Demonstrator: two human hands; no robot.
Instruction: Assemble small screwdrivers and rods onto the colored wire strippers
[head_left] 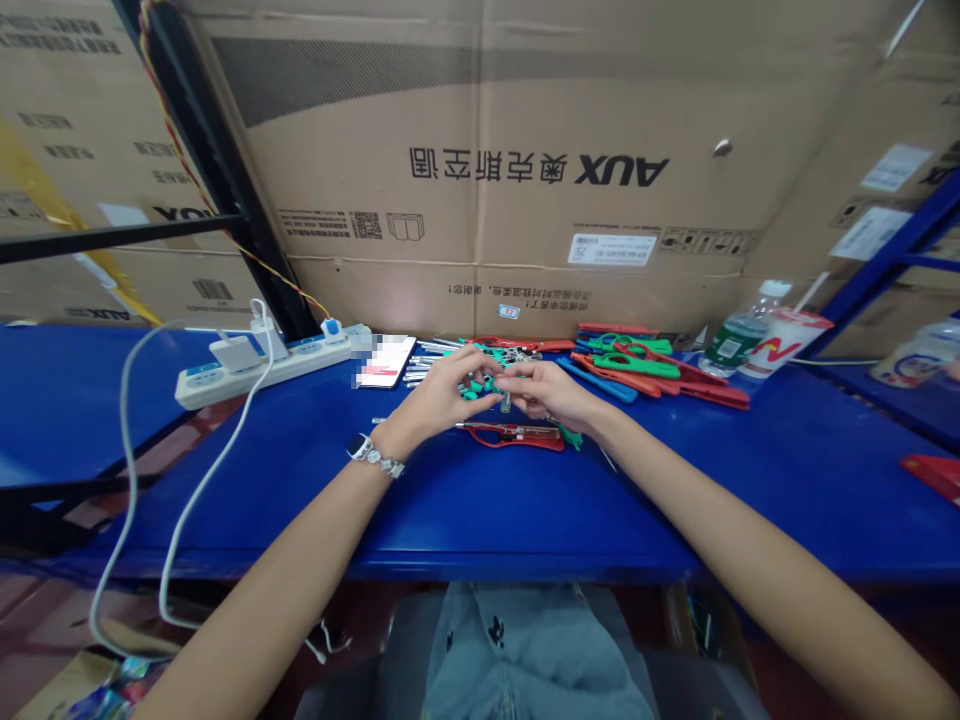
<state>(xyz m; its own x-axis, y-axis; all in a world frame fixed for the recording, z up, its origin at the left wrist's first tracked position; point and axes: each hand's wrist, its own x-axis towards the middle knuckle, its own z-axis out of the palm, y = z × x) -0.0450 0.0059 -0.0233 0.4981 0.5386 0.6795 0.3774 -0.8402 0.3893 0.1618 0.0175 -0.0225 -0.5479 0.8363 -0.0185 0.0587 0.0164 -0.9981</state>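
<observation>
Where my head feed looks down on the blue worktop (pixel 525 520), my left hand (pixel 450 392) and right hand (pixel 556 394) meet just beyond a red long-nosed casing (pixel 534 436), fingertips close together. On the left I have thumb and forefinger curved with a gap between them; on the right the fingers are bunched narrow. The tips are too small and crowded for me to tell whether either holds a part. Small green pieces (pixel 471 388) lie about the fingers, just past the casing, and silver rods (pixel 414 378) sit beyond its nose, to the left. Beyond the casing to the right I see heaped coloured casings (pixel 637 366), with a bottle (pixel 739 338) and a cup (pixel 784 342) farther out. Beyond it to the left lie a phone (pixel 391 362) and a white power strip (pixel 304 358).
</observation>
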